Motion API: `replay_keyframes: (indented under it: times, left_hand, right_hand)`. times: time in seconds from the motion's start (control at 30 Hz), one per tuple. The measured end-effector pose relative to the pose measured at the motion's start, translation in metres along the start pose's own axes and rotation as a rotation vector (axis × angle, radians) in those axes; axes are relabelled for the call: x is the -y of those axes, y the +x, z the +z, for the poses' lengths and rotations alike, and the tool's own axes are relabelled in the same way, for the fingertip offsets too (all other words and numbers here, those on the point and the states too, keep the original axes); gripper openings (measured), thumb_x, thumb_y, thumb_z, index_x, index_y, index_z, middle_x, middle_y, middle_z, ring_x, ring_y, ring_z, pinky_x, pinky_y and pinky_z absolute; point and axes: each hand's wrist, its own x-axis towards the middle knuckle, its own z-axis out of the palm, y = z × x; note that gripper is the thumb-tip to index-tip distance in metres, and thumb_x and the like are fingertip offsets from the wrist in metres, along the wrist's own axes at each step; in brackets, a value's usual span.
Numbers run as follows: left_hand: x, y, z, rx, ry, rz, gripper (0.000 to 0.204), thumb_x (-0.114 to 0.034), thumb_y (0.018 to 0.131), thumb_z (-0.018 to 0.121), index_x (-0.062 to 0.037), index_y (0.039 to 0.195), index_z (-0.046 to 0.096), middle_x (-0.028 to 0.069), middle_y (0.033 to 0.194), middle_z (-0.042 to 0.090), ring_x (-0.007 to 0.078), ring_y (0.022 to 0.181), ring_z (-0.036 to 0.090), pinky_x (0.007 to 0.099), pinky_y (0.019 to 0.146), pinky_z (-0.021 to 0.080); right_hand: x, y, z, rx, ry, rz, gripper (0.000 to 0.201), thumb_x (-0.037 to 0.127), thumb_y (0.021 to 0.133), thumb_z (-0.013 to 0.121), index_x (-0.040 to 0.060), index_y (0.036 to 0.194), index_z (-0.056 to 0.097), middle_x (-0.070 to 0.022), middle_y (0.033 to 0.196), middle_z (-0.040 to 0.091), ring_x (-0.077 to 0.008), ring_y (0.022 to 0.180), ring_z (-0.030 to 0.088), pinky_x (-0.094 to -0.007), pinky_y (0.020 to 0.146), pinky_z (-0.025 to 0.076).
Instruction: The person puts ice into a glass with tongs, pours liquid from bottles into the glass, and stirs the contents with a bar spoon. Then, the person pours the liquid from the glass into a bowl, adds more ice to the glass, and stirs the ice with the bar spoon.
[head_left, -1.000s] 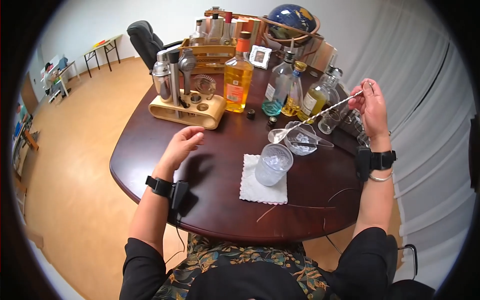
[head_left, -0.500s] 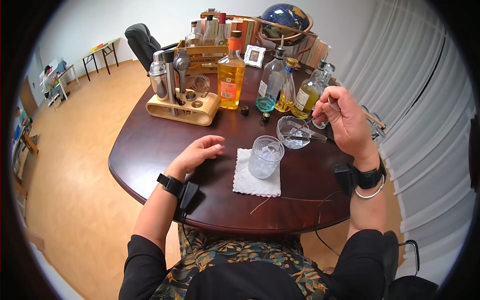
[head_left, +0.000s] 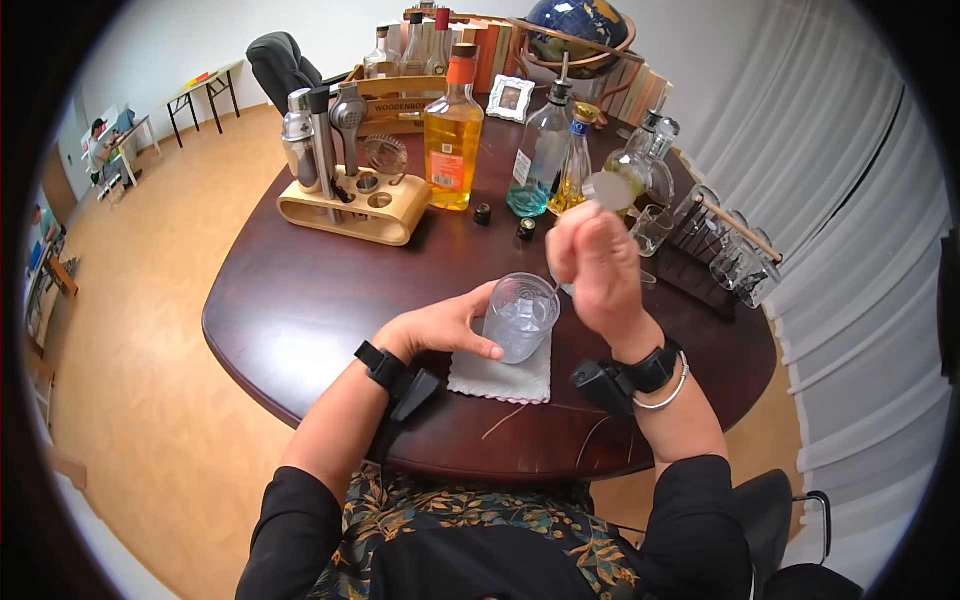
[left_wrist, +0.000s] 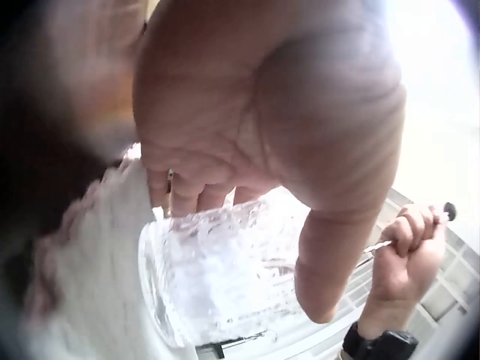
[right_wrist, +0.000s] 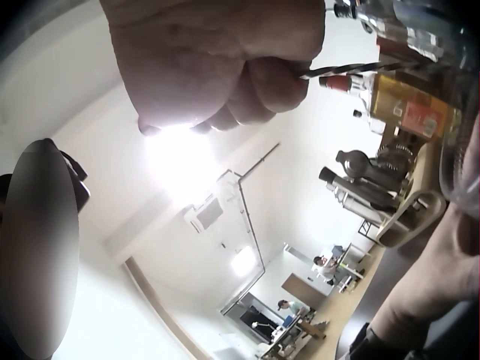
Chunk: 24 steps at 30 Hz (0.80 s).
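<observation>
My left hand holds a clear glass of ice, thumb on the near side and fingers behind it. The glass stands on a white cloth. Above and right of its rim, my right hand grips a bar spoon with a flat disc end showing over the fist. Its twisted shaft runs out of the curled fingers in the right wrist view. The lower end goes down into the glass among the ice. The ice bowl behind is mostly hidden by my right hand.
A wooden bar-tool stand and an amber bottle stand at the back left. More bottles, including a blue-tinted one, line the back. At the right is a rack of glasses. Two bottle caps lie behind the glass.
My right hand has come left and down from the bowl side, bringing the spoon from over the bowl into the glass. My left hand has moved right and taken hold of the glass.
</observation>
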Motion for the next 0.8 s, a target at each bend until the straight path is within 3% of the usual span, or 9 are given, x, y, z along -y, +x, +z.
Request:
replay_keyframes:
  times: [0.13,0.23,0.3,0.37,0.47,0.53,0.63,0.7,0.8]
  left_hand:
    - [0.001,-0.002,0.01,-0.118,0.063,-0.033,0.109,-0.026,0.065,0.088,-0.0017,0.146,0.02,0.0131,0.148,0.032,0.0232,0.139,0.026,0.0368,0.115,0.019]
    - [0.008,-0.001,0.013,-0.173,0.193,0.016,0.107,-0.026,0.064,0.088,-0.002,0.145,0.023,0.0136,0.144,0.037,0.0244,0.136,0.031,0.0372,0.113,0.024]
    - [0.013,0.001,0.013,-0.223,0.361,0.058,0.106,-0.025,0.063,0.088,-0.0031,0.145,0.026,0.0142,0.14,0.04,0.0252,0.132,0.036,0.0372,0.112,0.028]
    - [0.009,0.002,0.012,-0.226,0.445,0.019,0.105,-0.029,0.062,0.088,-0.0022,0.144,0.028,0.0161,0.138,0.041,0.0279,0.131,0.038,0.0376,0.112,0.028]
    - [0.002,0.003,0.013,-0.173,0.488,-0.033,0.105,-0.031,0.061,0.089,-0.0017,0.143,0.029,0.0165,0.136,0.042,0.0282,0.13,0.038,0.0377,0.111,0.03]
    - [0.002,0.001,0.013,-0.114,0.601,0.023,0.105,-0.032,0.061,0.089,-0.0013,0.142,0.03,0.0164,0.135,0.043,0.028,0.129,0.04,0.0379,0.11,0.031]
    - [0.01,0.002,0.028,-0.14,0.372,0.198,0.106,-0.033,0.06,0.09,-0.0003,0.141,0.031,0.0157,0.131,0.046,0.0277,0.125,0.043,0.0382,0.107,0.034]
    - [0.005,0.001,0.033,-0.167,0.312,0.144,0.099,-0.03,0.06,0.089,0.0001,0.137,0.034,0.0149,0.128,0.048,0.027,0.122,0.047,0.0381,0.105,0.036]
    - [-0.001,-0.004,0.034,-0.193,0.375,0.135,0.092,-0.026,0.06,0.087,-0.0004,0.133,0.037,0.0156,0.125,0.05,0.0281,0.12,0.049,0.0381,0.104,0.037]
  right_hand:
    - [-0.014,0.009,0.023,0.2,-0.007,0.055,0.036,0.036,0.102,0.042,0.0056,0.086,0.05,0.0022,0.068,0.043,-0.0047,0.057,0.035,-0.0223,0.05,0.029]
    - [-0.022,0.007,0.023,0.03,0.065,0.146,0.036,0.037,0.102,0.04,0.0064,0.084,0.048,0.0028,0.065,0.04,-0.0048,0.054,0.033,-0.0221,0.049,0.028]
    - [-0.024,0.004,0.016,-0.101,0.061,0.09,0.039,0.04,0.103,0.038,0.0095,0.078,0.04,0.0038,0.061,0.031,-0.0061,0.05,0.028,-0.0234,0.045,0.024]
    - [-0.026,-0.004,0.002,-0.179,0.153,0.098,0.041,0.039,0.103,0.037,0.0069,0.08,0.045,0.0032,0.062,0.037,-0.0052,0.053,0.036,-0.0222,0.046,0.03]
    - [-0.024,-0.012,-0.002,-0.388,0.29,0.026,0.041,0.04,0.103,0.035,0.009,0.077,0.037,0.0034,0.061,0.029,-0.0063,0.05,0.027,-0.0232,0.043,0.026]
    - [-0.025,-0.018,-0.002,-0.367,0.305,-0.034,0.041,0.041,0.103,0.035,0.009,0.077,0.036,0.003,0.063,0.03,-0.0068,0.05,0.028,-0.0233,0.044,0.026]
    - [-0.024,-0.024,0.018,-0.364,0.322,-0.04,0.041,0.039,0.103,0.035,0.0077,0.077,0.039,0.0021,0.063,0.032,-0.0073,0.051,0.03,-0.0239,0.045,0.026]
    - [-0.024,-0.026,0.026,-0.227,0.177,0.03,0.045,0.049,0.1,0.038,0.0091,0.078,0.038,0.0017,0.062,0.03,-0.009,0.051,0.026,-0.0253,0.045,0.024]
    - [-0.026,-0.032,0.018,-0.013,0.382,0.125,0.05,0.051,0.098,0.041,0.0077,0.074,0.04,-0.0008,0.063,0.033,-0.0113,0.051,0.029,-0.027,0.047,0.027]
